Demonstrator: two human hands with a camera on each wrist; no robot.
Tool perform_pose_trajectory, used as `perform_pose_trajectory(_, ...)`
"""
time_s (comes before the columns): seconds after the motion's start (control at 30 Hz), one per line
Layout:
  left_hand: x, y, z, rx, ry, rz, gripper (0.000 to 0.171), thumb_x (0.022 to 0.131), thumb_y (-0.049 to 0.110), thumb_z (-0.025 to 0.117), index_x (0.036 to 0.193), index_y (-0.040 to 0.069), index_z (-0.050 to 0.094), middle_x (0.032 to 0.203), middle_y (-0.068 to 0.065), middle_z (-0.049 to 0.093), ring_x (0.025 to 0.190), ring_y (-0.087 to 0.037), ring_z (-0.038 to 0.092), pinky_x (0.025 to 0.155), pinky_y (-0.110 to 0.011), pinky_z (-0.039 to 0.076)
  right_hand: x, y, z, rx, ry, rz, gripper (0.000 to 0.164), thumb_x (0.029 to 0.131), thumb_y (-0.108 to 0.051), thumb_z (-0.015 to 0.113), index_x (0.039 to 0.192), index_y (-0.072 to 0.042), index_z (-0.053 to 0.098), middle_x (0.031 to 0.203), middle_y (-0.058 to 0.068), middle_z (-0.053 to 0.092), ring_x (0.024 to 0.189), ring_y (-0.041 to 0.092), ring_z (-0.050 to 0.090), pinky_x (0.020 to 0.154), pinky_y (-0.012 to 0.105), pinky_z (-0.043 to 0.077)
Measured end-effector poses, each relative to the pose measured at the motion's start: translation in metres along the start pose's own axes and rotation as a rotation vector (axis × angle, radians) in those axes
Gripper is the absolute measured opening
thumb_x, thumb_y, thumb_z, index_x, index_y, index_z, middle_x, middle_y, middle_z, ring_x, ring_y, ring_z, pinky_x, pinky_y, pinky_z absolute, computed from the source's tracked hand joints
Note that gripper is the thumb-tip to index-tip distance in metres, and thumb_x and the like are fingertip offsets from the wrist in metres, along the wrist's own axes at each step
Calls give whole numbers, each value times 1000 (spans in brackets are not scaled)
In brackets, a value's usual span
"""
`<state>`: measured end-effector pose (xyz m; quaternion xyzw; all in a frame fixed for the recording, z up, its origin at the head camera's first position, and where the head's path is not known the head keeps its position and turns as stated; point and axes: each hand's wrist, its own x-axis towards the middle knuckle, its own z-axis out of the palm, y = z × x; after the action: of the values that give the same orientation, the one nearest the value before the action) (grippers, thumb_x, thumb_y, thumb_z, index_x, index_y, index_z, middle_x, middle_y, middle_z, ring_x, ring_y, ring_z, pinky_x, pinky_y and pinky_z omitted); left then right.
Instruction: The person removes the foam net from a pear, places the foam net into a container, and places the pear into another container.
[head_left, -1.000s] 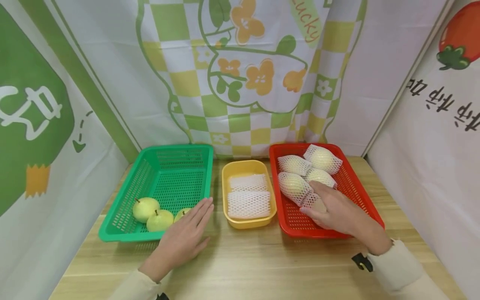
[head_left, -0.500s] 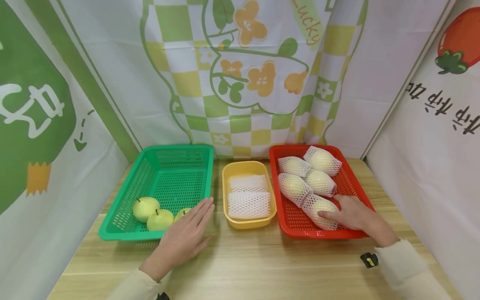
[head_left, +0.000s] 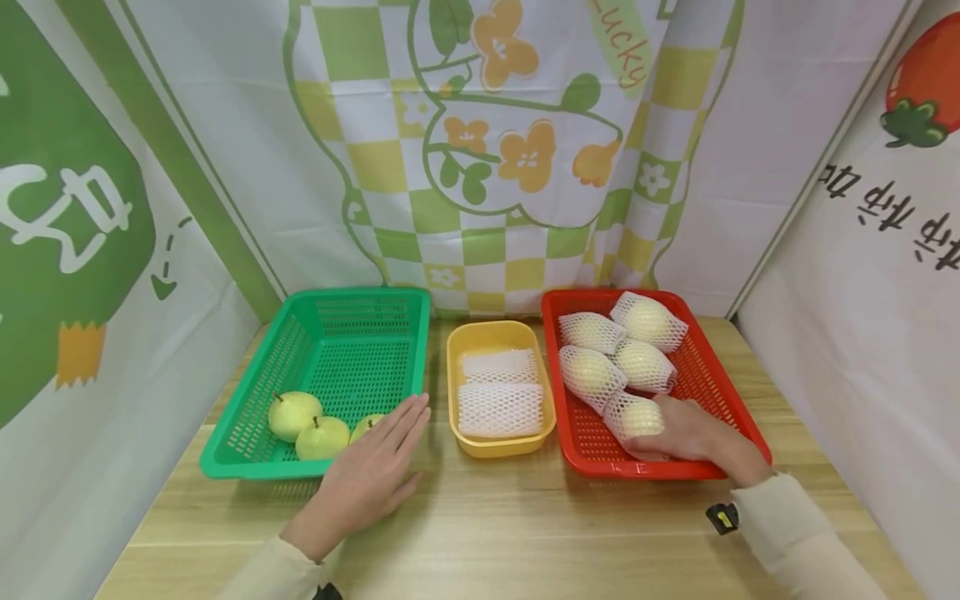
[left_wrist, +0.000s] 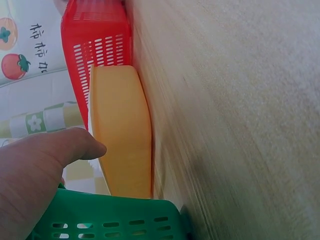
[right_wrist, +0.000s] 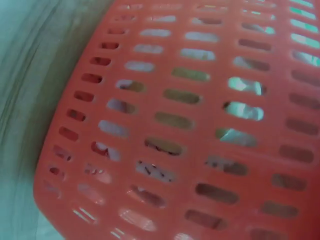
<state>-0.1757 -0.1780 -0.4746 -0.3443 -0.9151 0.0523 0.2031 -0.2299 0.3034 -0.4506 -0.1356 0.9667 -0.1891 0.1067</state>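
Note:
My right hand (head_left: pixel 693 429) is in the near part of the red basket (head_left: pixel 566 433). Its fingers and thumb grip a pear (head_left: pixel 639 418) sleeved in white foam netting. Several other netted pears (head_left: pixel 591 372) lie behind that one. In the right wrist view the basket's slotted wall fills most of the picture and hides the hand. My left hand (head_left: pixel 367 475), fingers straight, lies over the near right corner of the green basket (head_left: pixel 420 333). Beside and partly under it are 3 bare yellow-green pears (head_left: pixel 322 438). The left wrist view shows its thumb (left_wrist: pixel 82 145) above the green rim.
Between the baskets stands a yellow tray (head_left: pixel 502 447) with white foam net sleeves (head_left: pixel 500 408) lying flat in it. All three containers rest on a wooden table (head_left: pixel 480 533). Printed cloth (head_left: pixel 517 250) hangs behind and along both sides.
My right hand drew back from the netted pear, uncovering it, then came round it again from the right. The pear has shifted slightly. My left hand stays where it was.

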Motion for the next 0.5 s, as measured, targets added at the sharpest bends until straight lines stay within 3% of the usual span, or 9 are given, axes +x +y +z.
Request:
perform_pose_trajectory(0.27,0,0,-1,-1,10,1,92,87,40,85,155,-7,44,167,-21,41,156,-36,41,125,-45,40,0,-3,-2,-6,22,-125,80,76,-36,90,137,2,56,118,10,70,104,25,65,92,47,58)
perform_pose_trajectory(0.5,0,0,-1,0,5,3,92,87,40,86,155,-7,45,167,-22,41,155,-36,41,125,-45,41,-5,-5,-19,-11,78,-178,85,75,-27,90,146,1,53,128,14,69,111,29,64,99,55,57)
